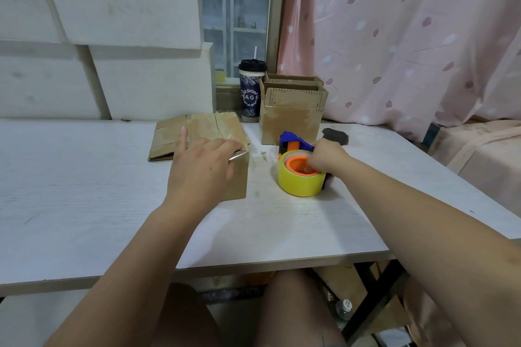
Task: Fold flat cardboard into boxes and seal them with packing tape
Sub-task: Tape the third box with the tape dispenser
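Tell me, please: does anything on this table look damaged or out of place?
Yes. The open box behind the tape dispenser has ragged, torn flap edges and peeled patches on its front. A crinkled tape end lies unsmoothed at the corner of the closed box under the left hand.

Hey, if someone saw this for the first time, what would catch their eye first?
The bright yellow tape roll on its orange and blue dispenser, right of centre on the table, held by the right hand. Next, the left hand pressing flat on the taped cardboard box beside it.
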Available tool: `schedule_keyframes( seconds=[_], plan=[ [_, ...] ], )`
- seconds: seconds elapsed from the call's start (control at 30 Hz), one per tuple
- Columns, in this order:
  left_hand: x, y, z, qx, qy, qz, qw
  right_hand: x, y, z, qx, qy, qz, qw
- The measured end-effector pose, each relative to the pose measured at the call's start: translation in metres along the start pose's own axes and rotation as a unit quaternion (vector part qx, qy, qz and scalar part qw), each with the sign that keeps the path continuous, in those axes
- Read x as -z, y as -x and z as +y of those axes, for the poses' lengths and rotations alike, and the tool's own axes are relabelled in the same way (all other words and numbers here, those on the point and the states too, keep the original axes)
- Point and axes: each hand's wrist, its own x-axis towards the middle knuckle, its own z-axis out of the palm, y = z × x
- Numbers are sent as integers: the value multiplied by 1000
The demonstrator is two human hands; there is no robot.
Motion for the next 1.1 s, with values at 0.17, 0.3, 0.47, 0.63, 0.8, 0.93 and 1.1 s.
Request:
schedule_keyframes(
  seconds=[0.17, 0.3, 0.47, 0.63, 0.8, 0.93, 1.1],
  plan=[
    [3, 0, 2, 6, -7, -16, 1000, 4, 6, -4, -7, -3, -31, 999],
    [2, 1, 2, 0, -11, -11, 1000, 5, 28, -21, 53, -159, 114, 979],
    [-2, -2, 0, -10, -1, 11, 1000, -12, 79, -55, 266, -304, 289, 868],
    [-3, -3, -3, -38, -10, 48, 998, -34, 122, -84, 191, -517, 95, 829],
    [-3, -4, -5, -90, -37, 67, 993, -56, 136, -97, 158, -556, 56, 814],
    [-4, -2, -4, -97, -32, 82, 991, -66, 138, -98, 176, -547, 25, 818],
    [-1, -1, 0, -73, -14, 95, 993, -73, 136, -89, 200, -484, -12, 852]
  ],
)
